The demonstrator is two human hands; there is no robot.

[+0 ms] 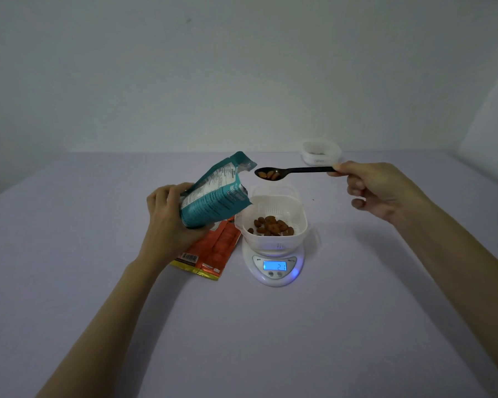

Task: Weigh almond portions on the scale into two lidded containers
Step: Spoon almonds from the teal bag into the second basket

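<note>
A white round scale (273,267) with a lit blue display stands mid-table. On it sits an open white container (296,216) holding several almonds (272,225). My left hand (167,216) grips a teal almond bag (216,193), tilted with its open mouth toward the right. My right hand (377,188) pinches the handle end of a black spoon (296,170). The spoon's bowl carries a few almonds and hovers above the container, just off the bag's mouth. A second white container (321,152) stands far back on the right.
An orange and yellow packet (210,254) lies flat on the table left of the scale, partly under my left hand. The table is covered in a pale lilac cloth (242,340). A plain wall rises behind it.
</note>
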